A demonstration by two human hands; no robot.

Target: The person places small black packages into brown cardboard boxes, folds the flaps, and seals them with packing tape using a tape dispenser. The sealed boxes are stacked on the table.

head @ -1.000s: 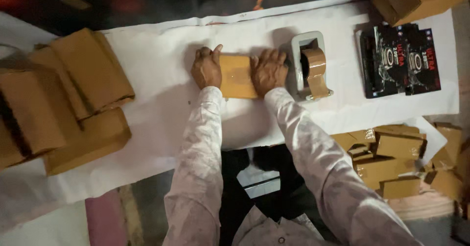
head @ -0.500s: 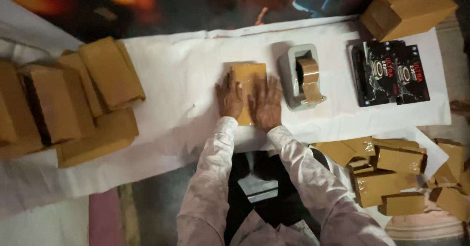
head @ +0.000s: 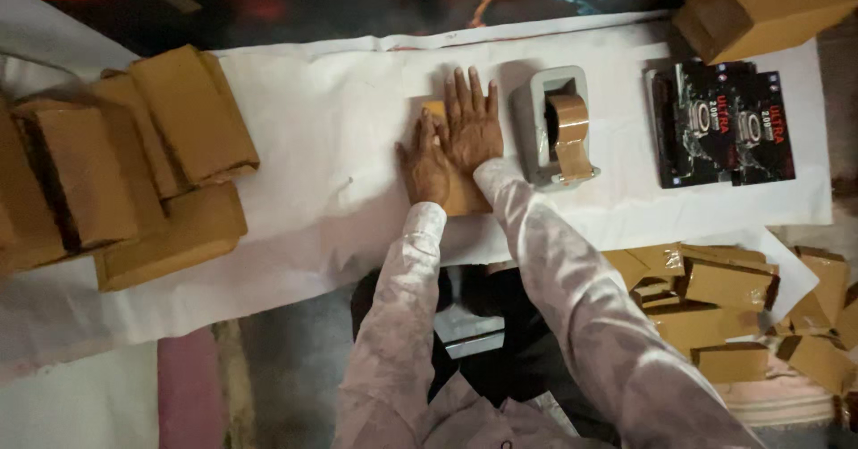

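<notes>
Two bare hands press flat on one small rectangular parcel wrapped in smooth brown paper [head: 460, 194], which lies near the middle of the worktop covered with wrinkled white paper [head: 340, 145]. The left hand [head: 426, 167] lies palm down on the parcel's left part, its fingers extended and close together. The right hand [head: 471, 127] lies partly over it, palm down, fingers spread open and pointing away from the person; neither hand grips anything. Only the parcel's near end and a small far corner show past the hands. Both arms wear loose, pale patterned sleeves [head: 572, 288].

Just to the right of the hands stands a grey desktop tape dispenser [head: 550, 132] holding a roll of glossy brown packing tape [head: 570, 118]. Farther right lie several flat black glossy packets with red and white print [head: 724, 123], side by side. At the far right corner sits a plain brown cardboard box [head: 760, 7].

On the left of the worktop, well apart from the hands, is a loose stack of larger brown-paper-wrapped parcels [head: 134, 163], blocky and overlapping. Below the worktop's right edge, a heap of smaller brown wrapped parcels [head: 724, 306] lies tumbled together.
</notes>
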